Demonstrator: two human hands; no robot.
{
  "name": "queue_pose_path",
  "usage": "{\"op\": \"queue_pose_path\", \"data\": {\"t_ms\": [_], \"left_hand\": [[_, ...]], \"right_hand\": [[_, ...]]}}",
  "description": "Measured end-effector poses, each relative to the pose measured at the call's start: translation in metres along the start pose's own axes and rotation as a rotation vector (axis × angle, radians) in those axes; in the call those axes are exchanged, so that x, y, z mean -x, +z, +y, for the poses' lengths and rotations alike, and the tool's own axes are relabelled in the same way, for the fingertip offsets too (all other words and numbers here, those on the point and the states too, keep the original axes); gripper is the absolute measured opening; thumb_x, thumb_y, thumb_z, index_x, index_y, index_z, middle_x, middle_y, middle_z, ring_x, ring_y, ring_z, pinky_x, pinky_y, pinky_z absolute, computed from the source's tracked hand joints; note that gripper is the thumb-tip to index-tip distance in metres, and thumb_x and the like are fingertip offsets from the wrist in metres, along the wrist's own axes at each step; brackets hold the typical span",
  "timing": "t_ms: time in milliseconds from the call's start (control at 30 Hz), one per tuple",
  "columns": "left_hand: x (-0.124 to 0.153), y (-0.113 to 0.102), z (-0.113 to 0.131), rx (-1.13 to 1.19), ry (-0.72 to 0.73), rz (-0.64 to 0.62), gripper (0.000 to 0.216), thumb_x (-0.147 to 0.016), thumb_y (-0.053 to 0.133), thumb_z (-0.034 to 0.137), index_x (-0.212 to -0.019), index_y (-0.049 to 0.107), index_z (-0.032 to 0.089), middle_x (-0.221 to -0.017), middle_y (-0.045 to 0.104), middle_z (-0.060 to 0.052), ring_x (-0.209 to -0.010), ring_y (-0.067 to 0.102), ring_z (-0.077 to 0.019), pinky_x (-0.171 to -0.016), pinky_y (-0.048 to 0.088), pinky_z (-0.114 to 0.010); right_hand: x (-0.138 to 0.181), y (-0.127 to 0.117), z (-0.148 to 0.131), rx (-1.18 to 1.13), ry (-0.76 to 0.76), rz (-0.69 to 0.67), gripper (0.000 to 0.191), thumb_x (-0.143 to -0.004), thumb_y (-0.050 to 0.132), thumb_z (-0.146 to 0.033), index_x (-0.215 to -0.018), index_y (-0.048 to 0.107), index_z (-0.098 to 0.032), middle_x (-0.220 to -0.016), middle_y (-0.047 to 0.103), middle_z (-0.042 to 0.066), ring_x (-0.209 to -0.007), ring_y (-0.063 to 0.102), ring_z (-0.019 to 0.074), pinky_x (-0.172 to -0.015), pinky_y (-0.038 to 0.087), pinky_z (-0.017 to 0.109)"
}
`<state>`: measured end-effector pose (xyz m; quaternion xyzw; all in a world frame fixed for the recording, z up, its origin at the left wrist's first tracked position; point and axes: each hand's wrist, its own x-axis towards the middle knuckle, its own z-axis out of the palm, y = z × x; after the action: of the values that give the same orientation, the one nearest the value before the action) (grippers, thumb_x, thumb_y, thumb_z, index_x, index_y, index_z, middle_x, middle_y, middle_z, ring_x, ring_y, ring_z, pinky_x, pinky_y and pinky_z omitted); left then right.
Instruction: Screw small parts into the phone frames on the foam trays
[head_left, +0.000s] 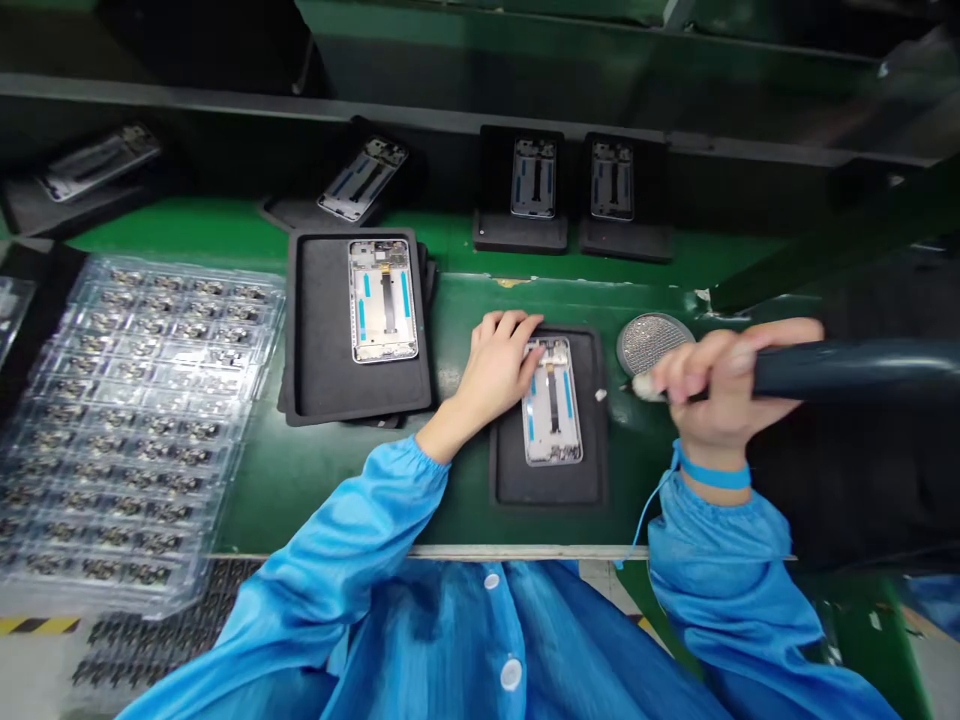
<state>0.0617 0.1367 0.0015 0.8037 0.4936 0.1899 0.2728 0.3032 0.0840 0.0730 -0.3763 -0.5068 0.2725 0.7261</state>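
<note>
Left hand (pixel 499 365) lay open, steadying a silver phone frame (pixel 551 420) on a black foam tray (pixel 510 470); right hand (pixel 731 385) closed round a black cylindrical tool (pixel 847 368) beside the tray.

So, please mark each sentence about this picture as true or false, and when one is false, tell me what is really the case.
The left hand rests on a phone frame lying on a black foam mat. True.
The right hand grips a dark tool handle. True.
The blue wrist strap is on the left wrist. False: it is on the right wrist.
The clear plastic blister tray lies to the right of both hands. False: it lies to the left of them.
</note>
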Motion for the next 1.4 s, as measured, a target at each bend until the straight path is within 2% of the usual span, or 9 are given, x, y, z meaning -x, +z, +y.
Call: {"op": "queue_pose_path", "data": {"t_ms": [67,167,367,667,767,867,1067,1267,1400], "left_hand": [[0.026,0.002,-0.001,0.022,0.045,-0.020,0.057,-0.131,0.061,0.036,-0.184,0.073,0.020,-0.174,0.077,-0.022,-0.166,0.061,-0.0433,-0.142,0.052,-0.063],[0.049,0.006,-0.001,0.042,0.080,-0.033,0.054,-0.131,0.063,0.037,-0.182,0.076,0.026,-0.170,0.079,-0.018,-0.161,0.063,-0.0426,-0.140,0.052,-0.063],[0.049,0.007,-0.001,0.064,0.074,-0.018,0.052,-0.130,0.065,0.038,-0.179,0.078,0.028,-0.166,0.080,-0.017,-0.158,0.064,-0.0427,-0.137,0.051,-0.062],[0.049,0.007,-0.001,0.071,0.083,-0.017,0.053,-0.129,0.064,0.037,-0.180,0.077,0.030,-0.167,0.080,-0.016,-0.158,0.064,-0.0429,-0.137,0.051,-0.063],[0.049,0.007,0.000,0.065,0.088,-0.017,0.053,-0.130,0.063,0.036,-0.179,0.078,0.026,-0.167,0.080,-0.017,-0.158,0.064,-0.0430,-0.138,0.050,-0.063],[0.049,0.007,0.000,0.059,0.095,-0.016,0.054,-0.130,0.062,0.036,-0.179,0.077,0.022,-0.166,0.080,-0.019,-0.158,0.064,-0.0431,-0.139,0.050,-0.063],[0.049,0.008,0.000,0.054,0.088,-0.014,0.053,-0.130,0.063,0.037,-0.180,0.076,0.027,-0.166,0.080,-0.017,-0.158,0.064,-0.0428,-0.137,0.052,-0.063],[0.049,0.008,0.001,0.046,0.096,-0.021,0.053,-0.130,0.063,0.036,-0.180,0.076,0.023,-0.166,0.079,-0.018,-0.158,0.064,-0.0428,-0.138,0.051,-0.063],[0.048,0.007,0.003,0.052,0.076,-0.033,0.054,-0.129,0.064,0.035,-0.181,0.076,0.025,-0.167,0.079,-0.018,-0.158,0.064,-0.0432,-0.138,0.052,-0.064]], "right_hand": [[-0.013,-0.017,0.003,0.134,-0.027,0.190,0.051,-0.109,0.102,-0.058,-0.104,0.057,-0.034,-0.063,0.050,-0.014,-0.041,0.044,0.0137,-0.044,0.051,0.030],[-0.022,-0.037,0.014,0.211,0.005,0.266,0.052,-0.107,0.101,-0.061,-0.106,0.056,-0.035,-0.063,0.048,-0.013,-0.042,0.044,0.0159,-0.042,0.047,0.032],[-0.020,-0.046,0.034,0.266,-0.014,0.212,0.048,-0.113,0.096,-0.061,-0.109,0.055,-0.035,-0.065,0.046,-0.013,-0.042,0.044,0.0154,-0.041,0.049,0.032],[-0.026,-0.049,0.040,0.245,-0.052,0.227,0.045,-0.115,0.095,-0.057,-0.109,0.056,-0.036,-0.064,0.046,-0.014,-0.042,0.043,0.0157,-0.040,0.047,0.032],[-0.027,-0.050,0.041,0.243,-0.061,0.230,0.043,-0.117,0.093,-0.056,-0.109,0.056,-0.035,-0.064,0.047,-0.013,-0.042,0.044,0.0155,-0.041,0.048,0.032],[-0.027,-0.050,0.042,0.217,-0.054,0.252,0.046,-0.113,0.097,-0.056,-0.108,0.057,-0.034,-0.063,0.049,-0.014,-0.042,0.044,0.0144,-0.041,0.047,0.030],[-0.026,-0.049,0.041,0.211,0.028,0.267,0.060,-0.106,0.100,-0.070,-0.111,0.053,-0.034,-0.063,0.049,-0.016,-0.043,0.046,0.0141,-0.043,0.048,0.029],[-0.024,-0.049,0.039,0.228,0.079,0.271,0.061,-0.106,0.100,-0.067,-0.110,0.050,-0.034,-0.066,0.050,-0.016,-0.046,0.048,0.0129,-0.047,0.052,0.028],[-0.021,-0.049,0.035,0.244,0.091,0.255,0.061,-0.105,0.100,-0.068,-0.110,0.050,-0.034,-0.067,0.051,-0.015,-0.046,0.050,0.0138,-0.047,0.053,0.029]]}}
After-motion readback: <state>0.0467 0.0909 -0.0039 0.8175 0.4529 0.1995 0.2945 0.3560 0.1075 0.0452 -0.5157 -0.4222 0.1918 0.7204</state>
